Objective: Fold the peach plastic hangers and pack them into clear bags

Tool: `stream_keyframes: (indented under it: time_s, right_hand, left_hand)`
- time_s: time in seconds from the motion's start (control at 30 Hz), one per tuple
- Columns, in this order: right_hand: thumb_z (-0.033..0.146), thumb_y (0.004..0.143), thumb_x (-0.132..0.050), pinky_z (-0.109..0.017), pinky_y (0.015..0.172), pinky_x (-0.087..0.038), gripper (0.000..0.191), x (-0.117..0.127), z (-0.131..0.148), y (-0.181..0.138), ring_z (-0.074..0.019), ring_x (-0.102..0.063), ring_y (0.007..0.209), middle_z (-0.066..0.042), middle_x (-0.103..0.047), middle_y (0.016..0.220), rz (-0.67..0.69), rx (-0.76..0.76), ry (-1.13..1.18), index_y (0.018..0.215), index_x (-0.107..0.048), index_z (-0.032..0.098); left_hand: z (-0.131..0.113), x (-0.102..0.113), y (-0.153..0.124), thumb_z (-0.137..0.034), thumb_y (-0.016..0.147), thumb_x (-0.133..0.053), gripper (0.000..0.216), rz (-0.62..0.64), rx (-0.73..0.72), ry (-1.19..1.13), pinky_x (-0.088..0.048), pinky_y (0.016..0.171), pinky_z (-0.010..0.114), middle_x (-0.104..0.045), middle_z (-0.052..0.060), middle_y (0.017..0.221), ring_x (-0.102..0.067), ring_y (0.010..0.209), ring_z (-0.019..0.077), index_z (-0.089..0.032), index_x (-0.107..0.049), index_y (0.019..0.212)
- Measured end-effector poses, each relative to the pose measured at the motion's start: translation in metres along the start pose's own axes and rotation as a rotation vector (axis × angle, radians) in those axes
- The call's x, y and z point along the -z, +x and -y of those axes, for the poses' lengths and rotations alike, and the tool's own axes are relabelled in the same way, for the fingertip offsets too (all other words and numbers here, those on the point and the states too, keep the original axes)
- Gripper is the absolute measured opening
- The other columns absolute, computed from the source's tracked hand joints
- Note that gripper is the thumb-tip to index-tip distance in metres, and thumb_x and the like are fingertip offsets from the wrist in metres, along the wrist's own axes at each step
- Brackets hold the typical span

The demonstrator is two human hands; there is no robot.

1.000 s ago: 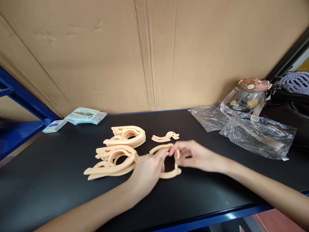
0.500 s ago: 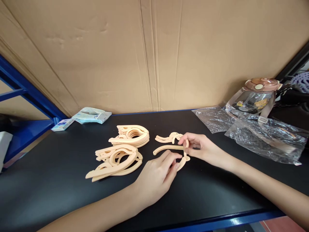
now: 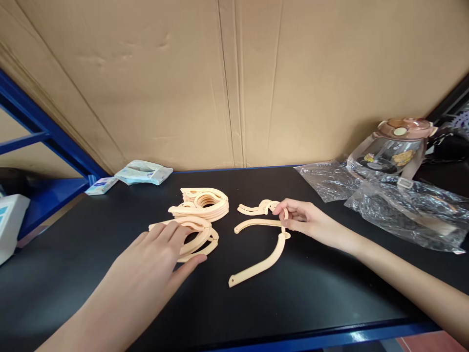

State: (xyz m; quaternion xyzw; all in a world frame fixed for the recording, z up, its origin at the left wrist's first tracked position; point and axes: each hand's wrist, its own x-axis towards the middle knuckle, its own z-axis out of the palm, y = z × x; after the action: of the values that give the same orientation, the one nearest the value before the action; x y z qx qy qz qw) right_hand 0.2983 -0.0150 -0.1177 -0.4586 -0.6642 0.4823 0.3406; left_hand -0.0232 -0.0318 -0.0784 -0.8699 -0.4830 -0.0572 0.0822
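On the black table (image 3: 315, 288) lie peach-coloured plastic folding hangers. One unfolded hanger (image 3: 262, 244) is spread out in the middle, its two curved arms meeting at a joint. My right hand (image 3: 306, 221) pinches that joint with thumb and fingers. My left hand (image 3: 152, 259) lies flat with fingers stretched out on the near pile of folded hangers (image 3: 200, 237). A second pile of folded hangers (image 3: 203, 203) sits just behind it. A small loose hook piece (image 3: 256, 208) rests beside my right hand's fingertips.
Crumpled clear plastic bags (image 3: 399, 205) lie at the right, with a pink-lidded water bottle (image 3: 394, 144) behind them. Tissue packs (image 3: 142, 172) sit at the back left by a blue rack (image 3: 44, 146). A cardboard wall (image 3: 234, 78) closes the back.
The hanger has been opened out from folded to spread on the table. My left hand let go of it and moved left onto the near pile. My right hand stays at the joint.
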Motion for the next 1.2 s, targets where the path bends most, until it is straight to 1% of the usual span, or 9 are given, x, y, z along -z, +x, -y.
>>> stream_keyframes:
  time_s: [0.1, 0.2, 0.37, 0.63, 0.73, 0.83, 0.97, 1.1, 1.2]
  right_hand:
    - [0.029, 0.085, -0.059, -0.028, 0.069, -0.043, 0.012, 0.000, -0.002, 0.000, -0.0114, -0.055, 0.070, 0.002, -0.053, 0.083, 0.010, -0.013, 0.000, 0.093, -0.057, 0.020]
    - [0.030, 0.086, -0.059, -0.028, 0.069, -0.043, 0.013, 0.000, -0.004, 0.001, -0.0115, -0.055, 0.070, 0.003, -0.052, 0.080, 0.022, -0.010, -0.002, 0.095, -0.058, 0.020]
    - [0.031, 0.087, -0.058, -0.027, 0.067, -0.042, 0.014, -0.001, -0.003, 0.000, -0.0113, -0.056, 0.069, 0.004, -0.052, 0.076, 0.044, 0.005, 0.009, 0.096, -0.058, 0.019]
    - [0.034, 0.088, -0.058, -0.028, 0.067, -0.042, 0.016, -0.002, 0.002, -0.002, -0.0118, -0.056, 0.070, 0.004, -0.053, 0.076, 0.055, -0.005, 0.013, 0.097, -0.057, 0.020]
    - [0.033, 0.088, -0.058, -0.028, 0.067, -0.042, 0.016, -0.001, 0.002, -0.001, -0.0119, -0.055, 0.070, 0.004, -0.053, 0.076, 0.055, -0.003, 0.005, 0.096, -0.057, 0.020]
    - [0.033, 0.089, -0.058, -0.027, 0.067, -0.041, 0.015, -0.001, 0.002, -0.002, -0.0113, -0.055, 0.070, 0.004, -0.053, 0.076, 0.068, 0.001, 0.005, 0.097, -0.057, 0.020]
    - [0.034, 0.089, -0.057, -0.027, 0.067, -0.040, 0.016, -0.001, 0.003, -0.002, -0.0114, -0.053, 0.070, 0.003, -0.052, 0.075, 0.074, -0.002, -0.002, 0.096, -0.057, 0.019]
    - [0.034, 0.089, -0.056, -0.027, 0.066, -0.040, 0.016, -0.001, 0.003, -0.002, -0.0117, -0.052, 0.070, 0.003, -0.052, 0.075, 0.073, 0.001, -0.014, 0.096, -0.057, 0.020]
    - [0.034, 0.089, -0.056, -0.027, 0.066, -0.041, 0.016, -0.001, 0.002, -0.001, -0.0119, -0.053, 0.069, 0.003, -0.053, 0.075, 0.076, 0.006, -0.013, 0.096, -0.058, 0.020]
  left_hand:
    - [0.011, -0.010, 0.003, -0.049, 0.091, -0.045, 0.033, 0.058, 0.019, -0.072, -0.044, 0.083, 0.042, -0.069, 0.007, 0.102, -0.060, 0.101, 0.0316, -0.023, -0.066, 0.094]
    - [0.010, -0.014, 0.009, -0.043, 0.091, -0.046, 0.029, 0.116, 0.039, -0.115, -0.041, 0.083, 0.040, -0.070, 0.005, 0.096, -0.061, 0.095, 0.0290, -0.023, -0.065, 0.083]
    - [0.007, -0.014, 0.013, -0.037, 0.091, -0.043, 0.028, 0.119, 0.033, -0.053, -0.037, 0.081, 0.042, -0.071, 0.004, 0.087, -0.062, 0.092, 0.0299, -0.024, -0.066, 0.082]
    - [0.006, -0.012, 0.013, -0.033, 0.089, -0.047, 0.026, 0.139, 0.088, -0.122, -0.037, 0.070, 0.034, -0.069, 0.000, 0.076, -0.061, 0.075, 0.0224, -0.024, -0.061, 0.070]
    - [0.007, -0.015, 0.010, -0.031, 0.086, -0.050, 0.021, 0.099, 0.057, -0.114, -0.037, 0.067, 0.034, -0.069, 0.000, 0.078, -0.061, 0.071, 0.0224, -0.025, -0.064, 0.072]
    - [0.005, -0.016, 0.007, -0.029, 0.084, -0.049, 0.020, 0.058, 0.028, -0.068, -0.037, 0.069, 0.036, -0.070, 0.002, 0.083, -0.062, 0.080, 0.0258, -0.025, -0.066, 0.076]
    - [0.000, -0.014, 0.005, -0.029, 0.089, -0.045, 0.025, 0.066, -0.040, 0.052, -0.036, 0.070, 0.039, -0.072, 0.005, 0.094, -0.062, 0.093, 0.0315, -0.024, -0.069, 0.085]
    - [-0.004, -0.015, 0.004, -0.025, 0.090, -0.042, 0.028, 0.063, -0.092, 0.137, -0.038, 0.070, 0.042, -0.072, 0.008, 0.101, -0.063, 0.096, 0.0341, -0.021, -0.070, 0.091]
    - [-0.006, -0.018, 0.003, -0.028, 0.087, -0.049, 0.022, 0.044, -0.115, 0.123, -0.040, 0.072, 0.042, -0.072, 0.009, 0.099, -0.064, 0.095, 0.0339, -0.019, -0.069, 0.093]
